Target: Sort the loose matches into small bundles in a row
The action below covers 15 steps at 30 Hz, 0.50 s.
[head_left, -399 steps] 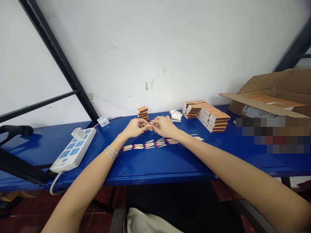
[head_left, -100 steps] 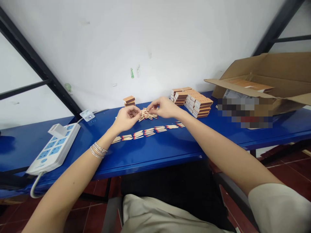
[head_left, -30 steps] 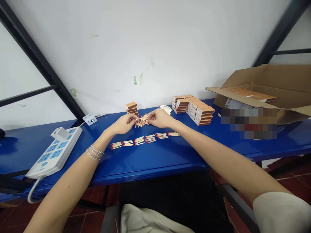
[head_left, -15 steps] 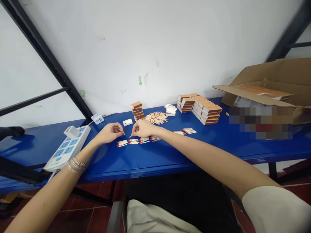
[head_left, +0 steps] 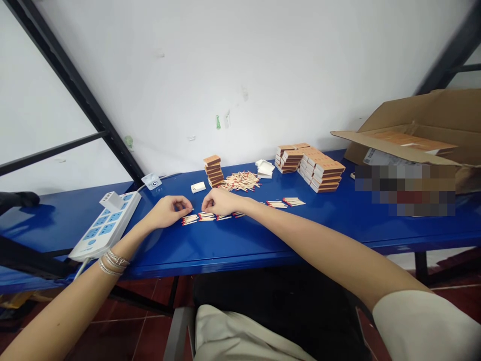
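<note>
My left hand (head_left: 173, 210) is closed in a pinch, with the pale end of a match (head_left: 193, 209) showing at the fingertips. Just below it lies the leftmost small group of matches (head_left: 190, 219) on the blue table. My right hand (head_left: 222, 201) is also pinched, its fingertips at the upper edge of the second group of matches (head_left: 206, 217); what they hold is hidden. Further groups run rightward, including a thin one (head_left: 224, 218) and one partly under my right forearm (head_left: 238, 214). Behind my right hand spreads a loose heap of matches (head_left: 242, 181).
A short stack of matchboxes (head_left: 213, 171) and a small white tray (head_left: 198, 187) stand behind my hands. More white trays (head_left: 264, 169), large matchbox stacks (head_left: 319, 170) and an open cardboard box (head_left: 406, 120) are rightward. A power strip (head_left: 107, 225) lies left.
My right hand has lowered a little toward the second group; the match seen at its fingertips no longer shows clearly. My left hand stays pinched and has shifted slightly downward.
</note>
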{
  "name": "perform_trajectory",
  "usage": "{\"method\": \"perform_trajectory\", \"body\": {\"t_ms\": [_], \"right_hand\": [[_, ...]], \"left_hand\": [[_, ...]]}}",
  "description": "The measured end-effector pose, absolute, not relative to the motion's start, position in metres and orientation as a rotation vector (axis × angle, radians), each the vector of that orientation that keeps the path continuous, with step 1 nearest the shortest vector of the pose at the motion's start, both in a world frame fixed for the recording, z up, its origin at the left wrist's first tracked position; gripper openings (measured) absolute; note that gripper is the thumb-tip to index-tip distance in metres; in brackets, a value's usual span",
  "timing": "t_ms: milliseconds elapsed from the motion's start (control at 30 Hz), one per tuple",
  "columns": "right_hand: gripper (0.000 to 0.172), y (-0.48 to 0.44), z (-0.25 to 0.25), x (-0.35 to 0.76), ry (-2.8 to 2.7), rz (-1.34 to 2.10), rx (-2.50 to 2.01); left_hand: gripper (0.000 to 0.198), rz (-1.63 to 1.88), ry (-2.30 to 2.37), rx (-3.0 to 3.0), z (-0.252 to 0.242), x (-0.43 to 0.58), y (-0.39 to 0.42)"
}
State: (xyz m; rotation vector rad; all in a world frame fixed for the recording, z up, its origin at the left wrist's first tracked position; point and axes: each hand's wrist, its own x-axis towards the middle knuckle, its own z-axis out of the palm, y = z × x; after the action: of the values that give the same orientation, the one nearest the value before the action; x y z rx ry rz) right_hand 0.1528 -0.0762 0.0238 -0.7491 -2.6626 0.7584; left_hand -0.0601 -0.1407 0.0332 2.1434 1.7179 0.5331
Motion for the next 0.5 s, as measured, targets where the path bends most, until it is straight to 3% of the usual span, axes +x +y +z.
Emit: {"method": "perform_trajectory", "body": {"t_ms": [333,500], "right_hand": [[0.020,-0.069,0.019,0.159,-2.616,0.844,-0.674],[0.021,-0.044,0.032,0.182,-2.479,0.522,-0.905]], "left_hand": [[0.032,0.581,1.578,2.011,0.036,-0.054,-0.147],[0.032,0.577,1.571,2.057,0.041,-0.054,-0.145]]}}
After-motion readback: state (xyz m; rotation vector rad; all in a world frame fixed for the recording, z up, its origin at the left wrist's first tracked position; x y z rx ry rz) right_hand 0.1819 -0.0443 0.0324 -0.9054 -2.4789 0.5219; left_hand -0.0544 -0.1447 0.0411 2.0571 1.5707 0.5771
